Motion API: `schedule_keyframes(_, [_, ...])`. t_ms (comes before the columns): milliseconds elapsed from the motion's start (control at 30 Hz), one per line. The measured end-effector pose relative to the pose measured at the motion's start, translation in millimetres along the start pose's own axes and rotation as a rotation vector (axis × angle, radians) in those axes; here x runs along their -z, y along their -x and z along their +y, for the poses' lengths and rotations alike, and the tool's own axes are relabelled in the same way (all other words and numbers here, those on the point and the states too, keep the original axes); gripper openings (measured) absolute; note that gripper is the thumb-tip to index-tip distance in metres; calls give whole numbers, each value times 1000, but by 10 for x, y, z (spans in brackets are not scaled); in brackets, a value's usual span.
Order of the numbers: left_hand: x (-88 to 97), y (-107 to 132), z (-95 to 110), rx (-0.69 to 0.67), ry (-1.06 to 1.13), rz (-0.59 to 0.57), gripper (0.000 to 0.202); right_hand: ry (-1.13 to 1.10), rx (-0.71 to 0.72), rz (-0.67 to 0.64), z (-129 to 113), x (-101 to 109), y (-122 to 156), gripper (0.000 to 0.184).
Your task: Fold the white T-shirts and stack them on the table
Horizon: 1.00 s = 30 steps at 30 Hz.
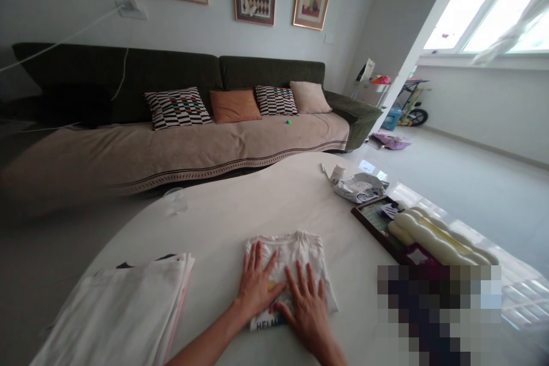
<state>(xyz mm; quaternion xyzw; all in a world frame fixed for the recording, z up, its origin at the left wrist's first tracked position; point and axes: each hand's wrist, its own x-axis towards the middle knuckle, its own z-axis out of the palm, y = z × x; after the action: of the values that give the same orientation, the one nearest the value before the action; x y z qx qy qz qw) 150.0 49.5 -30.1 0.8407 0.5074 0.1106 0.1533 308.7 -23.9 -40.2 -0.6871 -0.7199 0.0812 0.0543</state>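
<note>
A folded white T-shirt (295,251) with a coloured print lies on the white table (240,206) in front of me. My left hand (256,286) lies flat on its left half, fingers spread. My right hand (307,306) lies flat on its lower right part, fingers stretched out. Both palms press the cloth and hold nothing. Part of the print shows between and below the hands.
A stack of folded white clothes (124,309) sits at the table's near left. A clear glass (175,200) stands at the far left edge. Crumpled packets (358,186), a dark tray (373,220) and a cream wavy object (433,234) lie right. A sofa (180,126) stands beyond.
</note>
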Motion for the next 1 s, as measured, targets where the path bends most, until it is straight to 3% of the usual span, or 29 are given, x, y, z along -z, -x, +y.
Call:
schedule_keyframes(133, [52,-879,196,85,-2,-54,75,66,11,-69,589,277,-808,68])
schedule_keyframes(233, [165,-1539,279,50,42,-143,74,93,0,-73,1009,500,-1361,63])
schedule_keyframes(300, [273,-1825,301,5,56,-164,68,114,-27,-56,1170,598,-1583,62])
schedule_keyframes(367, [390,-1895,315,-27,58,-142,65,131,-64,-26,1186,607,-1659,59])
schedule_keyframes(467, [568,-1518,300,-62,68,-110,65,123,-110,-5,989,444,-1570,58])
schedule_keyframes(567, [769,-666,150,-112,115,-132,68,100,-136,-4,816,246,-1418,65])
schedule_keyframes(667, [1013,328,-192,-16,105,-132,70,79,-152,5,929,256,-1429,63])
schedule_keyframes(767, [1316,1127,-685,204,15,-31,55,44,-173,-4,1184,493,-1671,58])
schedule_keyframes(833, [1558,1452,-1010,352,-46,69,47,27,-170,-1,1236,703,-1846,55])
schedule_keyframes(900, [1807,1607,-1239,429,-86,135,42,13,-136,17,1080,889,-1926,52])
schedule_keyframes(1000, [2095,1654,-1301,442,-115,175,34,-40,52,-3,421,1027,-1792,47])
